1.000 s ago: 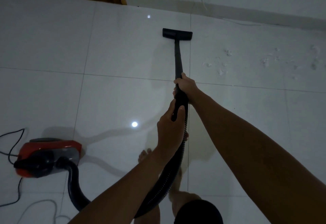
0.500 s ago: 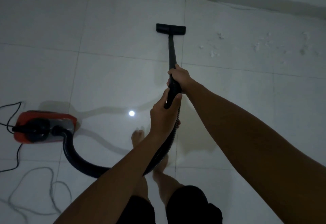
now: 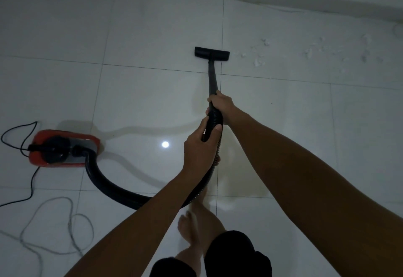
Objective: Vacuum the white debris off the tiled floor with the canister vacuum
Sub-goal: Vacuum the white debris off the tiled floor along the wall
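Gripping is done with both hands on one line: the right hand (image 3: pixel 221 108) is curled round the wand (image 3: pixel 212 76) where the rigid tube meets the ribbed hose (image 3: pixel 102 181), and the left hand (image 3: pixel 199 150) is wrapped round the hose just behind it, thumb laid along the top. Neither hand is open; each is closed fully on the black tube.

A stiff, light wand is to be expected, easily steered from this joint, while the hose is judged soft and springy, likely to tug sideways as it bends. The canister vacuum (image 3: pixel 65 149), resting well to the left on the tiled floor (image 3: pixel 152 93), is probably the heavy part and would trail by the hose.

The floor head (image 3: pixel 212 53) lies flat on the tiles near the far wall. The white debris (image 3: pixel 258 55) is scattered just to the right of it and onward toward the far right corner, apparently not yet reached. The flecks are judged very light and easily scattered.

A power cord (image 3: pixel 32 181) is looped beside the canister.
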